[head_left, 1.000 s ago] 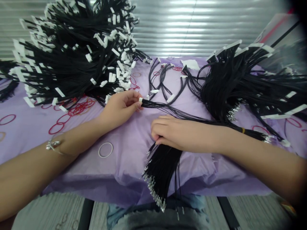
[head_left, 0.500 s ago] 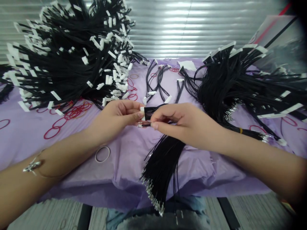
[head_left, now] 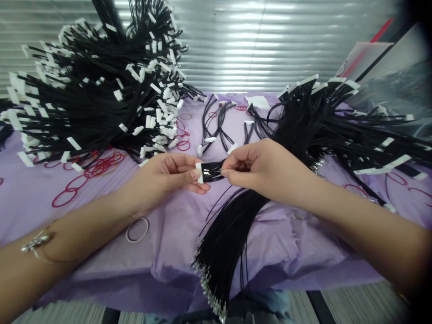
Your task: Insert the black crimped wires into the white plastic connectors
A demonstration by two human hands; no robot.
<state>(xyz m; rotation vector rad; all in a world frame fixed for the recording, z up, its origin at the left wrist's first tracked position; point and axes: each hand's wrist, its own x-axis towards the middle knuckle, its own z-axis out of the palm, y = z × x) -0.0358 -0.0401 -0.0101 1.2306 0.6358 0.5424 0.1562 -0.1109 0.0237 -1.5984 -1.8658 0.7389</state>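
The left hand (head_left: 165, 175) has its fingers clamped on a white connector (head_left: 199, 173), mid-view, while the right hand's fingers pinch its black wires (head_left: 212, 172) just beside it. This looks like a checking step — the next move needs that pinch steady, clear of the wire bundle (head_left: 229, 238) at six o'clock.

The right hand (head_left: 263, 168) is the one doing the pinching — both hands are touching the same short run of wire.

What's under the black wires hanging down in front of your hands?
A crinkled purple sheet lies under the black wires, and it shows along both sides. Right beneath the thick bunch, the wires cover it, so I can't see that part.
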